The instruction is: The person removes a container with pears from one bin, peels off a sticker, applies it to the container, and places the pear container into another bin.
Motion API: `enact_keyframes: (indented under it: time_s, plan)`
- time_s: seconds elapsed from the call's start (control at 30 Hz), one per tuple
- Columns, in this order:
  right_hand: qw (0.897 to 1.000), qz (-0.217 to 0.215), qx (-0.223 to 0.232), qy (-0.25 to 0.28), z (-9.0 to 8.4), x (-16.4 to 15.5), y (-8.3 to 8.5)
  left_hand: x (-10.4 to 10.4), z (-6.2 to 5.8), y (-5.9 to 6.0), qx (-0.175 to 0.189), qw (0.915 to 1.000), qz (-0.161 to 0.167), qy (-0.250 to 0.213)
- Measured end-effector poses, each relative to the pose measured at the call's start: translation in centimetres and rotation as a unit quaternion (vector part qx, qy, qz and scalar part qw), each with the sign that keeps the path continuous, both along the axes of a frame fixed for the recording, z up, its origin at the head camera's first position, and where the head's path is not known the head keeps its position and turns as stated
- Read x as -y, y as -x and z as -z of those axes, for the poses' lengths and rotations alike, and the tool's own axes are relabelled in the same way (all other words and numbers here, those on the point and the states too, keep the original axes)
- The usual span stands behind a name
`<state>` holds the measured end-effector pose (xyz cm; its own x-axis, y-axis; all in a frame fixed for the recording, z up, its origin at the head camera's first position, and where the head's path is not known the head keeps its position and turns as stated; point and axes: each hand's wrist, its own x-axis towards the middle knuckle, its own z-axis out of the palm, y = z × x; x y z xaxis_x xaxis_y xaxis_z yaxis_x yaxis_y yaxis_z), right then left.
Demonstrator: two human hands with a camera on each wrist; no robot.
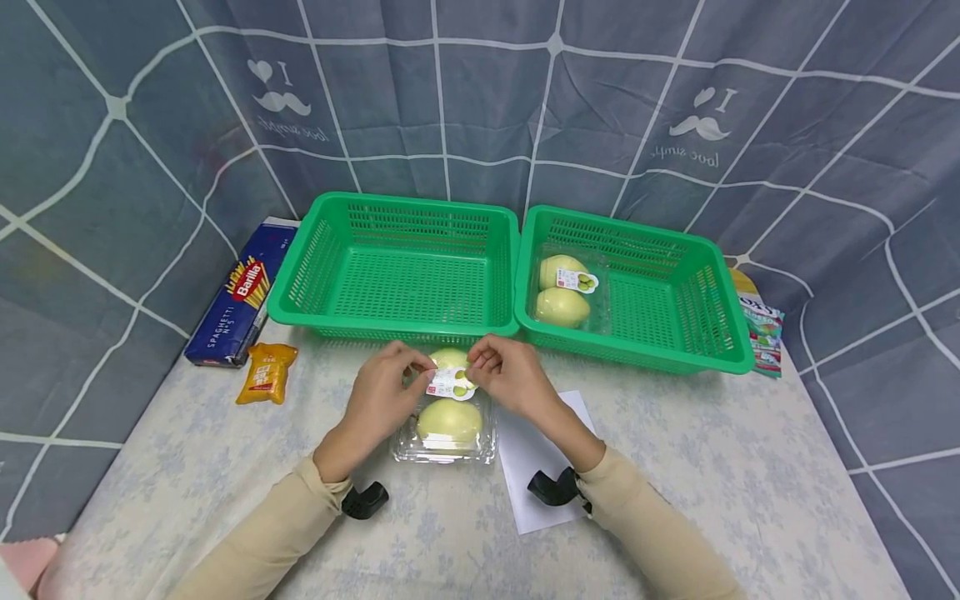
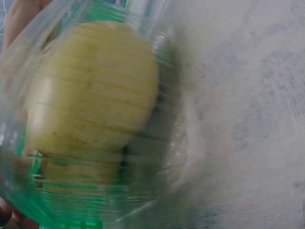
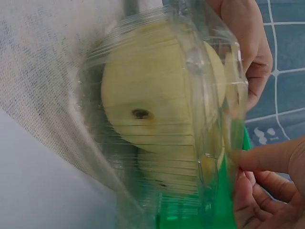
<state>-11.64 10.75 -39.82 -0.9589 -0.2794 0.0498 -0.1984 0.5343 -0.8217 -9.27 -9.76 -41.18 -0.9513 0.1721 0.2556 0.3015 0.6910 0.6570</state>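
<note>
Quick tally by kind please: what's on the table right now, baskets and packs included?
Green baskets: 2
Clear apple packs: 2, one in both hands, one in the right basket
Spaghetti box: 1
Orange packet: 1
Colourful packet: 1
White paper sheet: 1
Total: 8

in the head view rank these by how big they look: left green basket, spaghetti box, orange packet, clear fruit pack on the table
1. left green basket, clearly the largest.
2. spaghetti box.
3. clear fruit pack; partly hidden by both hands and nearer the camera, so its place against the box is unsure.
4. orange packet, the smallest.
</note>
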Motion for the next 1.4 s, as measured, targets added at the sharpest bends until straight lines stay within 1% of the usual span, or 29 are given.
enact_keyframes:
  time_s: [0.1, 0.2, 0.27, 0.37, 0.43, 0.5, 0.57, 0.63, 0.67, 0.7, 0.77, 0.8, 0.87, 0.97, 1.03, 1.1, 1.2, 1.3, 1.33, 1.4]
  plan:
    - [1.0, -0.007, -0.018, -0.017, 0.2, 0.1, -0.1, -0.1, 0.1, -0.1, -0.006, 1.0, -0.003, 0.007]
    - [0.999, -0.01, -0.039, -0.034, 0.4, 0.1, -0.3, 0.0, 0.3, -0.2, -0.018, 0.9998, 0.001, -0.001]
    - [0.997, -0.013, -0.062, -0.046, 0.6, 0.0, -0.4, 0.1, 0.4, -0.2, -0.029, 0.9994, 0.014, -0.011]
    - [0.992, -0.013, -0.112, -0.063, 0.9, -0.2, -0.8, 0.3, 0.6, -0.4, -0.054, 0.997, 0.052, -0.022]
    - [0.984, -0.011, -0.162, -0.077, 1.1, -0.3, -1.1, 0.4, 0.8, -0.6, -0.073, 0.9942, 0.077, -0.015]
    - [0.971, -0.019, -0.219, -0.093, 1.3, -0.3, -1.6, 0.6, 0.9, -0.8, -0.09, 0.9908, 0.101, -0.001]
    - [0.956, -0.045, -0.266, -0.119, 1.6, -0.3, -2.3, 0.8, 1.0, -1.3, -0.095, 0.9875, 0.124, 0.022]
    - [0.943, -0.089, -0.283, -0.15, 1.9, -0.3, -3.1, 1.0, 1.1, -1.9, -0.083, 0.9847, 0.144, 0.05]
    - [0.938, -0.112, -0.28, -0.17, 2.1, -0.3, -3.5, 1.1, 1.2, -2.2, -0.073, 0.9833, 0.153, 0.066]
    - [0.935, -0.133, -0.267, -0.19, 2.3, -0.3, -3.9, 1.3, 1.2, -2.6, -0.06, 0.9818, 0.159, 0.083]
    - [0.935, -0.16, -0.221, -0.225, 2.7, -0.5, -4.6, 1.6, 1.2, -3.3, -0.036, 0.9792, 0.161, 0.118]
    - [0.935, -0.164, -0.201, -0.241, 2.8, -0.6, -4.9, 1.8, 1.2, -3.6, -0.025, 0.9781, 0.156, 0.136]
    - [0.936, -0.16, -0.165, -0.268, 2.9, -0.9, -5.4, 2.2, 1.1, -4.0, -0.013, 0.9757, 0.143, 0.165]
    - [0.938, -0.14, -0.134, -0.287, 2.5, -1.4, -5.8, 2.5, 1.2, -4.1, -0.014, 0.9745, 0.116, 0.192]
    - [0.939, -0.132, -0.123, -0.292, 2.0, -1.6, -5.9, 2.5, 1.3, -3.9, -0.019, 0.9765, 0.1, 0.19]
    - [0.942, -0.136, -0.115, -0.286, 1.5, -1.7, -6.0, 2.3, 1.4, -3.8, -0.023, 0.9802, 0.095, 0.172]
    - [0.942, -0.165, -0.107, -0.273, 1.3, -1.5, -6.2, 1.9, 1.7, -3.8, -0.025, 0.9822, 0.119, 0.143]
    - [0.938, -0.191, -0.101, -0.273, 1.6, -1.2, -6.3, 1.5, 2.1, -3.7, -0.019, 0.9789, 0.149, 0.139]
    - [0.937, -0.192, -0.098, -0.275, 1.7, -1.2, -6.2, 1.4, 2.1, -3.6, -0.016, 0.9781, 0.152, 0.141]
    - [0.938, -0.181, -0.093, -0.28, 1.9, -1.4, -6.0, 1.4, 2.2, -3.4, -0.009, 0.9781, 0.146, 0.148]
